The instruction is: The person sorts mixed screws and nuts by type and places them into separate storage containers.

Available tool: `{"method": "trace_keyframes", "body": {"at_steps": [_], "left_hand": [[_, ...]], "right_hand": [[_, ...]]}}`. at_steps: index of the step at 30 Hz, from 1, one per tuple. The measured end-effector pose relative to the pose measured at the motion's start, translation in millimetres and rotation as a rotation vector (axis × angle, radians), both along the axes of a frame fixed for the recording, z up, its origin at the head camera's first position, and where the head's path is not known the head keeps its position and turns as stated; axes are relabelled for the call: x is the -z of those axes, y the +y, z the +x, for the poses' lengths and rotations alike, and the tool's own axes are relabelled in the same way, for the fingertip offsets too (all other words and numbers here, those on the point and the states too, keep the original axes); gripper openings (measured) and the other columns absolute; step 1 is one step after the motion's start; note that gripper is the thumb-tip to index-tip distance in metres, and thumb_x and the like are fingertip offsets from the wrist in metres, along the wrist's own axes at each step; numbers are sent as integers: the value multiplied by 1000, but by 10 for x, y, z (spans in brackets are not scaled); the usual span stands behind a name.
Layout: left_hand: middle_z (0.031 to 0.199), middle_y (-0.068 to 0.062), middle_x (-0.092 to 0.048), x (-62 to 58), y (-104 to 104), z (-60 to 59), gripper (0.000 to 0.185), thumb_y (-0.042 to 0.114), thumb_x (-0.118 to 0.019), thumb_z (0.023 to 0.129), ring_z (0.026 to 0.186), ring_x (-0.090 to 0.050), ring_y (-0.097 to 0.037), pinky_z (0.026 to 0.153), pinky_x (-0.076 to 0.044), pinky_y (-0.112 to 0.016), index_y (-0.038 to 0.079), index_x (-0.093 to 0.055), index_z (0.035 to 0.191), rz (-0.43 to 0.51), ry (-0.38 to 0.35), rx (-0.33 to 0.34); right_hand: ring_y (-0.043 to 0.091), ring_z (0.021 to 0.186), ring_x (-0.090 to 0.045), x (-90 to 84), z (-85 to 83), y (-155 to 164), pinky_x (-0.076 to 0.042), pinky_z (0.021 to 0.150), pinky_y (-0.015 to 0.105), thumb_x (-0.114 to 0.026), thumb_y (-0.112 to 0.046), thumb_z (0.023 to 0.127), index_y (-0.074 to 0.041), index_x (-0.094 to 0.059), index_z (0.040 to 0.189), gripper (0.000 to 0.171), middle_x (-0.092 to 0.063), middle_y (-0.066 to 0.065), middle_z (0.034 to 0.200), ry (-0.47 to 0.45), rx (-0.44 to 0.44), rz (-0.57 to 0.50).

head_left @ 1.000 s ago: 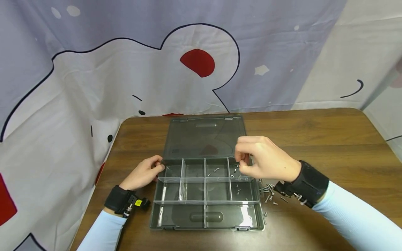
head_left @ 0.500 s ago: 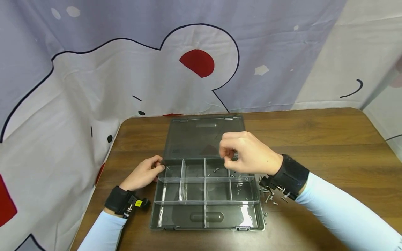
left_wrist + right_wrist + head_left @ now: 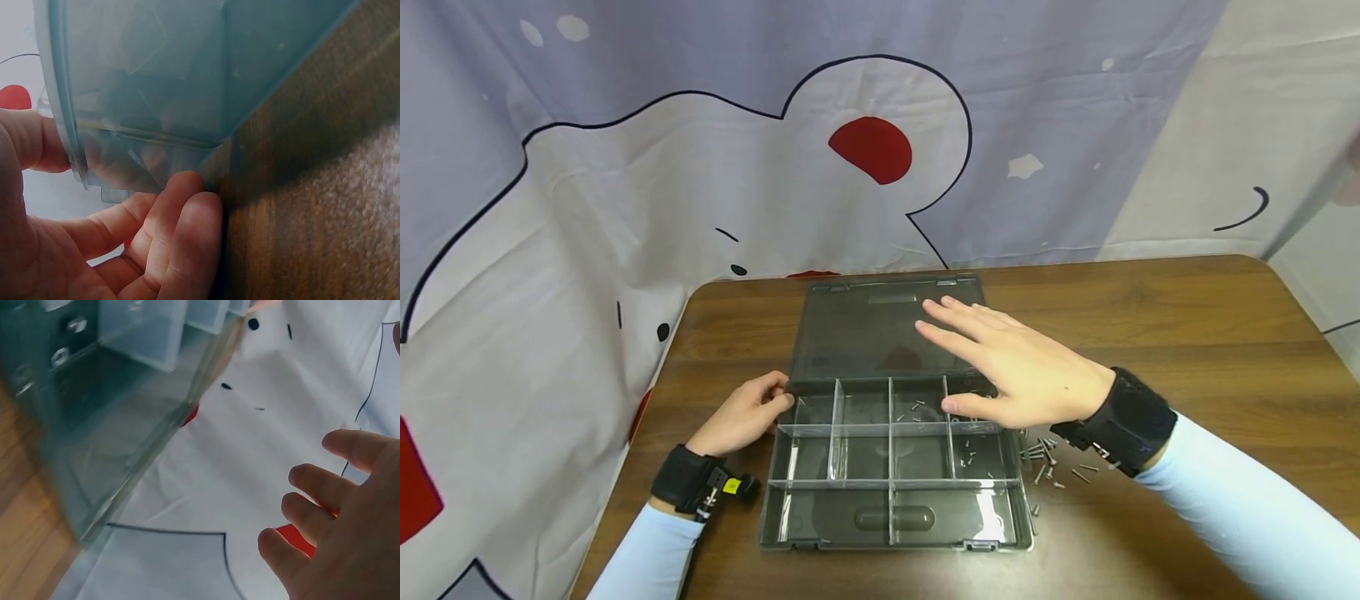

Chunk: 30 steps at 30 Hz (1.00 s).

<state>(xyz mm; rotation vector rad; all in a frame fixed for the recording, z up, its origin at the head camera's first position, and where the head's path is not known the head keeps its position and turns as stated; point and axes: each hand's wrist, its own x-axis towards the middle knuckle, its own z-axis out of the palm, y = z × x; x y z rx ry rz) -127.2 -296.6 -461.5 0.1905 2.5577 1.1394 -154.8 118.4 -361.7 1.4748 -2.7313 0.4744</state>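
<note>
A grey translucent compartment box (image 3: 862, 485) lies on the table with its lid (image 3: 865, 329) folded back. At its back left corner my left hand (image 3: 743, 415) grips the edge; in the left wrist view the thumb is at the rim and the fingertips (image 3: 200, 231) are close by the wall. Over the back right compartment my right hand (image 3: 1000, 358) hovers with fingers spread, nothing in it. Several small screws (image 3: 917, 405) lie in the compartment just left of it. Nuts (image 3: 60, 357) sit in the back right compartment, partly hidden by the hand in the head view.
Several loose screws (image 3: 1042, 454) lie on the wooden table (image 3: 1180, 333) beside the box's right side. More tiny pieces (image 3: 970, 457) are in the middle row's right compartment. A patterned curtain (image 3: 700, 183) hangs behind the table.
My right hand moved left over the back row, then its pinching fingers spread and it drew slightly back right. One more screw now shows in the third back compartment. The left hand stayed put.
</note>
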Motion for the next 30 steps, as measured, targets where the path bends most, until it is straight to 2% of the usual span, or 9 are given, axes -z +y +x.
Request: {"method": "trace_keyframes", "body": {"at_steps": [8,15,18,21,25,30], "left_hand": [[85,-4,-47,-3,8,1,17,18,-53,105,70,-62,-20,69,-55,-34,4,-55,114,8,-5,-5],[85,-4,-47,-2,1,-13,19,17,-53,105,72,-63,-20,69,-56,-33,2,-56,116,16,-1,4],[85,-4,-49,-4,-7,-14,19,17,-53,104,70,-62,-20,68,-55,-32,2,-56,116,9,2,5],[85,-5,-49,-6,-9,-13,19,17,-53,104,69,-62,-20,66,-53,-31,2,-57,116,4,5,3],[86,-5,-51,-3,-9,-9,22,18,-53,105,69,-62,-19,66,-52,-31,2,-57,119,0,3,5],[84,-6,-54,-1,-11,-3,28,21,-52,106,68,-61,-20,65,-49,-30,2,-57,125,-10,3,12]], "right_hand": [[32,159,-27,203,75,422,-29,123,58,-65,-54,97,-17,-36,161,79,-28,8,171,11,89,-26],[34,143,-49,509,242,841,-44,111,57,-72,-43,95,-13,-56,146,62,-47,10,159,40,148,-46],[25,128,-60,655,344,987,-51,103,50,-77,-34,92,-12,-65,134,50,-60,4,142,62,157,-67],[13,110,-66,793,436,1108,-55,94,36,-82,-24,86,-13,-71,121,38,-65,-5,122,95,146,-97],[1,91,-64,940,570,1232,-52,82,19,-86,-16,78,-17,-74,108,33,-61,-14,104,120,158,-122],[-6,77,-56,1052,727,1314,-45,69,9,-91,-10,69,-21,-75,94,32,-57,-18,92,118,212,-148]]}}
